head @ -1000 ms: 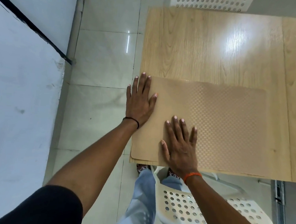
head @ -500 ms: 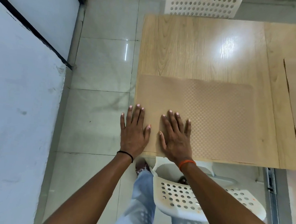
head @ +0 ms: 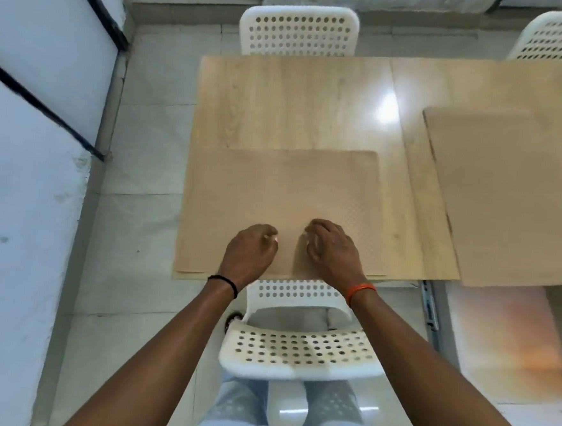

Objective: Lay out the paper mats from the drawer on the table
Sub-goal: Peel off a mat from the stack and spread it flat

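A tan paper mat (head: 281, 186) with an embossed dot pattern lies flat on the near left part of the wooden table (head: 297, 104). Its left side juts slightly past the table's edge. My left hand (head: 250, 250) and my right hand (head: 330, 249) sit side by side over the mat's near edge. Their fingers are loosely curled with the tips down on the paper, and they grip nothing. A second tan mat (head: 513, 196) lies on the right part of the table, apart from both hands.
A white perforated chair (head: 296, 350) stands between me and the table. Two more white chairs (head: 299, 31) (head: 558, 39) stand at the far side. A metal rail (head: 431, 303) and a shiny pulled-out surface (head: 503, 341) lie under the table's right end. A white wall runs along the left.
Both hands slid back along the mat toward its near edge, and their flat fingers have curled. My view has pulled back, so the second mat and the far chairs now show.
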